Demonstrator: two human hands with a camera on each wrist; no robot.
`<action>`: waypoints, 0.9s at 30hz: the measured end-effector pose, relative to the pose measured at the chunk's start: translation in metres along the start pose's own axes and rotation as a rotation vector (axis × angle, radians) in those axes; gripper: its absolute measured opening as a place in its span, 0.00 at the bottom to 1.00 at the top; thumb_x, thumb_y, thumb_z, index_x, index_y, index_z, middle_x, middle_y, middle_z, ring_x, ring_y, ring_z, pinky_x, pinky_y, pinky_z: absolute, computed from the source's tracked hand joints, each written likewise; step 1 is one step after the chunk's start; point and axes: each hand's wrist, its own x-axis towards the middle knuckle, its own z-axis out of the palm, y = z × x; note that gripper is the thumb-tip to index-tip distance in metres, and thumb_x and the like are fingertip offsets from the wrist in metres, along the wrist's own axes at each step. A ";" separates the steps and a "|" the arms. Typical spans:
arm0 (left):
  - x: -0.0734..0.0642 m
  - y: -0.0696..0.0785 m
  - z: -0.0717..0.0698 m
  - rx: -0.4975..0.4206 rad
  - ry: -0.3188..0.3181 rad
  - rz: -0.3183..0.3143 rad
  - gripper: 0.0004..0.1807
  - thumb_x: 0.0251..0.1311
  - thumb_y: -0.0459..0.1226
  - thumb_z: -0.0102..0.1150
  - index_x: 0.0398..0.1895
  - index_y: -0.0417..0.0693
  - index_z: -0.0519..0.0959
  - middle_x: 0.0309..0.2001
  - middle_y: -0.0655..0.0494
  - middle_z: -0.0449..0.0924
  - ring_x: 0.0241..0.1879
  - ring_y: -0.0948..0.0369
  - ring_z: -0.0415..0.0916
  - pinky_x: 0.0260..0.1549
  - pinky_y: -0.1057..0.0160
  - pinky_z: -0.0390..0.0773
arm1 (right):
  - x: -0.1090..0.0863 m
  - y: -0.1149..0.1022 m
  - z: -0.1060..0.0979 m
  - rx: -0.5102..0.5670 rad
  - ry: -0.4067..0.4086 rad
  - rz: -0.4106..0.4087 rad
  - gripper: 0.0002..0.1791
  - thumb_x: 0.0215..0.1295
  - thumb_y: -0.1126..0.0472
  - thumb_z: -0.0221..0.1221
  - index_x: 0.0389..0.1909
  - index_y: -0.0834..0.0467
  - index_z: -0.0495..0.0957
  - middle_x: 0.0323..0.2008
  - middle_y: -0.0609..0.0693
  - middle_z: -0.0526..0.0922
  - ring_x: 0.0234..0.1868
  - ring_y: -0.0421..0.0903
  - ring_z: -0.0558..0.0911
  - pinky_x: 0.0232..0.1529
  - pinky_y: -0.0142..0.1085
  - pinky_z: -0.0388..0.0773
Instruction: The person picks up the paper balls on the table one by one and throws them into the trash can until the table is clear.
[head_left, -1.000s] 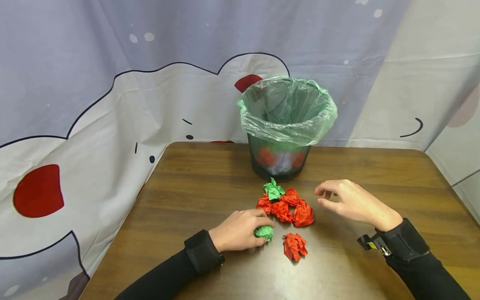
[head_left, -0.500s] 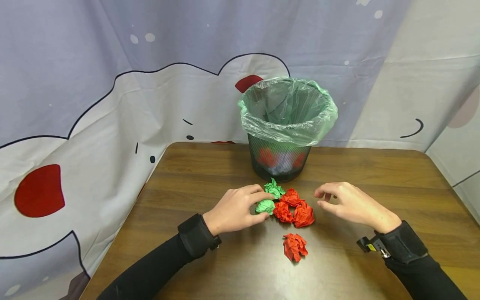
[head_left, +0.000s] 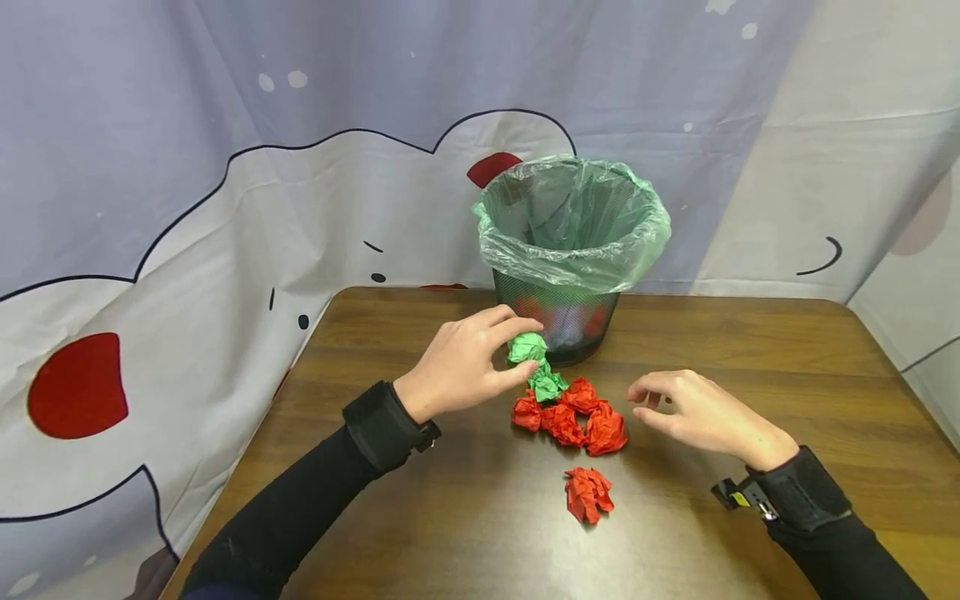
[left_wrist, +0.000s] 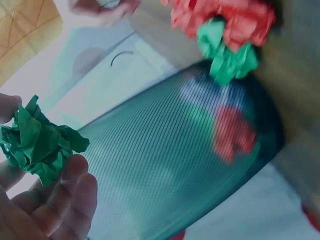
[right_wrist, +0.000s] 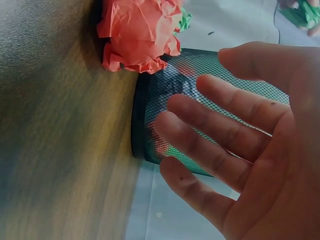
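In the head view my left hand (head_left: pixel 468 358) pinches a crumpled green paper ball (head_left: pixel 528 347) between thumb and fingers, raised in front of the bin. The left wrist view shows that green ball (left_wrist: pixel 40 140) held at the fingertips. Below it on the table lies another green paper ball (head_left: pixel 547 383), beside a cluster of several red paper balls (head_left: pixel 564 423). One more red paper ball (head_left: pixel 588 495) lies apart, nearer me. My right hand (head_left: pixel 705 417) hovers right of the cluster, holding nothing; its fingers are loosely bent in the right wrist view.
A black mesh bin (head_left: pixel 558 321) stands at the back of the wooden table (head_left: pixel 420 533), with a green plastic bag (head_left: pixel 577 262) folded over its rim. Red and pale crumpled pieces show through its mesh. A patterned cloth (head_left: pixel 247 208) hangs behind the table.
My left hand has taken the green ball from beside the red cluster, moved it away from me and lifted it towards the bin. My right hand has barely moved.
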 end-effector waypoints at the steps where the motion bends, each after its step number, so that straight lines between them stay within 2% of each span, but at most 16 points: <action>1: 0.003 -0.001 -0.004 0.006 0.006 0.001 0.20 0.55 0.54 0.55 0.50 0.61 0.77 0.36 0.69 0.69 0.25 0.74 0.63 0.21 0.72 0.64 | -0.001 0.000 0.000 0.002 -0.002 0.001 0.07 0.58 0.51 0.60 0.38 0.39 0.77 0.32 0.29 0.77 0.33 0.32 0.76 0.33 0.30 0.72; 8: 0.028 -0.004 -0.028 0.031 0.070 0.019 0.21 0.56 0.55 0.53 0.50 0.58 0.77 0.34 0.67 0.68 0.24 0.71 0.62 0.21 0.69 0.63 | -0.003 0.002 0.005 0.022 -0.015 0.012 0.07 0.58 0.51 0.60 0.38 0.39 0.77 0.32 0.30 0.77 0.32 0.31 0.75 0.32 0.31 0.73; 14: 0.051 -0.008 -0.043 0.019 0.109 -0.012 0.21 0.56 0.55 0.53 0.50 0.59 0.77 0.38 0.67 0.71 0.27 0.69 0.67 0.23 0.68 0.66 | -0.003 0.002 0.007 0.032 -0.010 0.006 0.08 0.57 0.53 0.61 0.37 0.39 0.77 0.32 0.30 0.77 0.32 0.30 0.74 0.32 0.34 0.74; 27: 0.093 -0.012 -0.067 0.042 0.154 -0.063 0.20 0.55 0.54 0.52 0.50 0.61 0.76 0.41 0.66 0.72 0.29 0.65 0.69 0.26 0.64 0.67 | -0.008 0.004 0.009 0.041 -0.008 0.002 0.07 0.57 0.53 0.61 0.36 0.39 0.77 0.31 0.30 0.77 0.30 0.29 0.74 0.31 0.32 0.74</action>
